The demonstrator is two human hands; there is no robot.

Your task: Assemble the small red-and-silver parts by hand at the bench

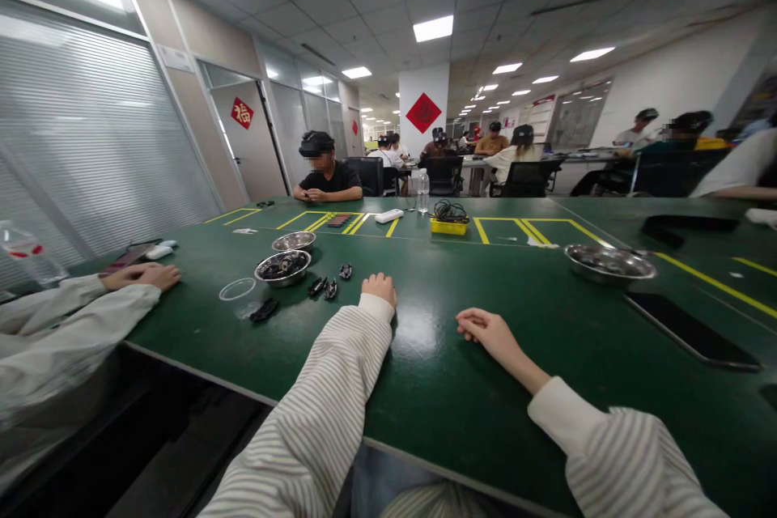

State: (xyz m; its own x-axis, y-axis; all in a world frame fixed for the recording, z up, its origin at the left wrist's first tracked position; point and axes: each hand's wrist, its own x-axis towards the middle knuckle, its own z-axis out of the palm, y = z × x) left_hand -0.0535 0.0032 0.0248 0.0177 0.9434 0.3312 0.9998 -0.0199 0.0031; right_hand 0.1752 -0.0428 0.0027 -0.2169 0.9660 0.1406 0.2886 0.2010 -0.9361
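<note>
My left hand (380, 289) rests on the green table (461, 388), fingers curled under into a loose fist with nothing visible in it. My right hand (490, 333) lies on the table to the right, fingers bent inward and empty. Both arms wear striped sleeves. Several small black parts (328, 286) lie just left of my left hand. Beyond them stand a metal bowl (282, 267) holding black parts and a second, smaller metal bowl (294, 241). A clear round lid (237, 289) and another black part (264, 310) lie nearer the table edge.
A co-worker's folded arms in white sleeves (78, 316) rest at the left. A larger metal bowl (609, 262) and a black phone (689, 330) lie right. A yellow tray with cables (449, 224), a water bottle (423, 191) and a seated person with a headset (326, 170) are across.
</note>
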